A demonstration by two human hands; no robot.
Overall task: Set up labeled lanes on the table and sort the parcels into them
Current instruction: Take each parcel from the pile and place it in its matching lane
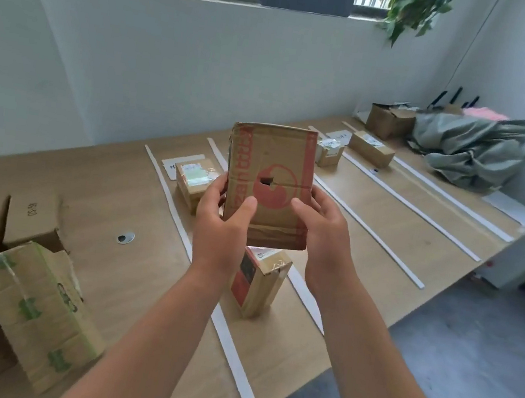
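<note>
Sorting step: left hand [221, 223] and right hand [324, 228] grip a flat brown cardboard parcel with red print [270, 183] raised above the white-strip lanes [369, 226]; next, presumably, choosing its lane.

A flat brown cardboard parcel with red print and a small torn hole [270, 183] is upright in the air, gripped at its lower sides by the left hand [219, 226] and right hand [323, 238]. Long white paper strips [234, 365] mark lanes across the light wooden table [113, 183]. At the parcel's 6 o'clock a small brown box with a red side [258, 283] stands in a lane. At 9 o'clock a taped brown box with a pale label [194, 178] lies beside a white paper slip [171, 164]. At 2 o'clock sit a small labelled box [329, 152] and a long brown box [371, 148]. Large green-printed cartons [34, 301] are at 8 o'clock.
</note>
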